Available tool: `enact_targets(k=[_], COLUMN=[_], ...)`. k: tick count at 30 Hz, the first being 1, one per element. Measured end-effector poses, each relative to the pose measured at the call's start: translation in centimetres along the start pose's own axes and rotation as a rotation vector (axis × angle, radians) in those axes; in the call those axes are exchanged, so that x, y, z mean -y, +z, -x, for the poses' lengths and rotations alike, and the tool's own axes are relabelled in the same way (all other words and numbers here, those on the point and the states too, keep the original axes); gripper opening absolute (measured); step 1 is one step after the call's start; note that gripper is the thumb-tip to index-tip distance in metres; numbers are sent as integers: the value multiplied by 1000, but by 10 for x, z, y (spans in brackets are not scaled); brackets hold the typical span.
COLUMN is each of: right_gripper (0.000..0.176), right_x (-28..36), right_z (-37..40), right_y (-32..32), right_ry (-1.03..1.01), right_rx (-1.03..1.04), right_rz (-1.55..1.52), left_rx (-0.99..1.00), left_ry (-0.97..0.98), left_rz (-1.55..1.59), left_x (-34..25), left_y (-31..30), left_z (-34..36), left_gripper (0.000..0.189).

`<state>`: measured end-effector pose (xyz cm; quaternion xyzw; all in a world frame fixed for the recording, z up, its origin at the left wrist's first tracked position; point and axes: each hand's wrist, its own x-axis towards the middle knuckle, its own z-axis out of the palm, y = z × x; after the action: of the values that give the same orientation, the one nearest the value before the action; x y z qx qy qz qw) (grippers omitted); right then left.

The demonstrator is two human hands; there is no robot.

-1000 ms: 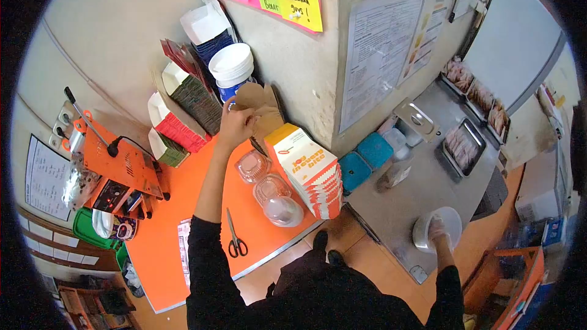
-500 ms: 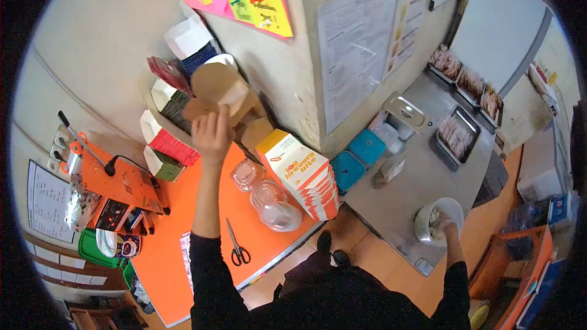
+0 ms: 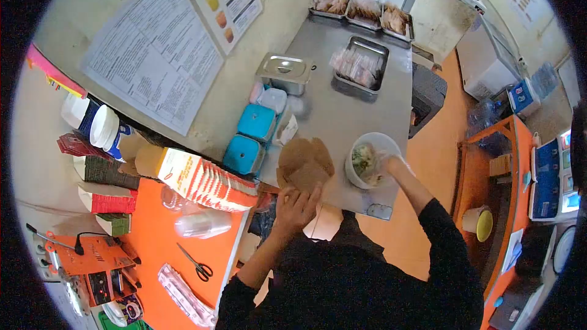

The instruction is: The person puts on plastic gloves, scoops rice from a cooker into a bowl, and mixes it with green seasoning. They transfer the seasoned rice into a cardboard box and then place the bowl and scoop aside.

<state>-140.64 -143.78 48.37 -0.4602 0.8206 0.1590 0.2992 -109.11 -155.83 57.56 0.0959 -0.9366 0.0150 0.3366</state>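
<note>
My left hand [image 3: 298, 209] grips the near edge of a brown cardboard takeaway box [image 3: 304, 162], unfolded at the top, over the front of the metal table. To its right stands a white bowl [image 3: 350, 174] with a pale and green food mix [image 3: 363, 157] inside. My right hand [image 3: 394, 167] reaches over the bowl's right rim, with what looks like a clear plastic glove on it. Its fingers are blurred and partly hidden, so their grip does not show.
Blue containers [image 3: 257, 121] and a lidded steel pan [image 3: 284, 72] line the wall. Packed meat fills metal trays [image 3: 361, 67] farther back. Left, an orange table [image 3: 160, 241] bears scissors [image 3: 199, 264], clear plastic cups [image 3: 203, 223] and stacked printed cartons [image 3: 208, 180].
My view has swung right. My left hand has brought the brown box from the stacks by the wall to the metal table, beside the bowl. My right hand stays at the bowl.
</note>
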Motion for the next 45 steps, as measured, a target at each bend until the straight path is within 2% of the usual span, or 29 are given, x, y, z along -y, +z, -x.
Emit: enact_targets(k=[2,4,5,7,9,11,12,13,14,16,17,19,20,22,24,26,27,28,29,31,32,33,35,36,37,38,40,43,45], right_gripper=[73,68,66,61,56,52,50,52,54,57,60,58,58,57,56,57,47,39,39,34,34,31,28,29,30,31,34,39,40], right_x=[5,-3,-12,-30,-42,-42,-38,-40,-42,-44,-46,-47,-42,-29,-11,-14,-25,-31,-36,-49,-35,-15,-8,-7,-11,-6,-12,-52,-45], right_z=[-28,-67,-78,-78,-64,-54,-60,-74,-88,-102,-105,-71,-45,2,19,-33,-71,-88,-79,-52,-55,-70,-84,-77,-54,-37,-19,-20,-4], right_y=[34,69,69,47,30,53,77,92,106,111,117,71,45,20,32,73,95,108,90,41,63,120,160,144,96,70,33,39,24], right_ry=[-190,-344,-395,-414,-417,-471,-538,-685,-817,-788,-769,-623,-553,-483,-471,-535,-476,-413,-403,-549,-546,-225,128,-147,-521,-558,-558,-393,-409], right_rx=[-162,-306,-281,-118,34,17,-82,-203,-351,-374,-378,-192,-127,-137,-240,-354,-352,-346,-347,-34,-27,-397,-758,-665,-308,-136,58,-46,-84], right_rz=[232,222,209,149,126,172,238,345,458,428,408,191,100,-36,-147,-217,-223,-235,-239,345,345,712,1059,756,288,189,142,-78,23], left_rx=[70,149,153,13,-54,90,172,163,265,451,439,394,380,390,416,517,526,439,352,310,269,276,296,299,311,324,300,202,170], left_ry=[-68,-151,-155,-407,-438,-706,-962,-963,-1239,-1584,-1588,-1573,-1619,-1573,-1511,-1614,-1617,-1603,-1574,-1549,-1544,-1555,-1716,-1762,-1770,-1783,-1808,-1746,-1695], left_rz=[-30,-124,-129,-183,-157,259,601,593,870,1931,1926,2108,1964,2103,2243,2146,2149,2113,2075,2063,2042,2047,2074,2083,2111,2125,2139,2108,2063], left_x=[-15,-27,-40,-65,-90,-130,-145,-150,-144,-125,-123,-120,-129,-127,-124,-114,-119,-129,-134,-140,-144,-147,-145,-142,-142,-144,-144,-143,-146], left_y=[56,94,97,96,95,91,86,113,160,178,178,161,136,165,199,218,212,198,185,173,166,162,162,165,169,173,182,167,164], left_z=[13,16,8,-13,-17,-22,-45,-37,-17,-13,-8,-27,-48,-27,0,17,9,-4,-19,-36,-41,-46,-54,-57,-51,-41,-30,-46,-45], left_gripper=[43,45,45,44,49,57,65,65,67,82,82,88,91,92,93,85,85,91,98,98,98,98,99,100,100,100,100,102,104])
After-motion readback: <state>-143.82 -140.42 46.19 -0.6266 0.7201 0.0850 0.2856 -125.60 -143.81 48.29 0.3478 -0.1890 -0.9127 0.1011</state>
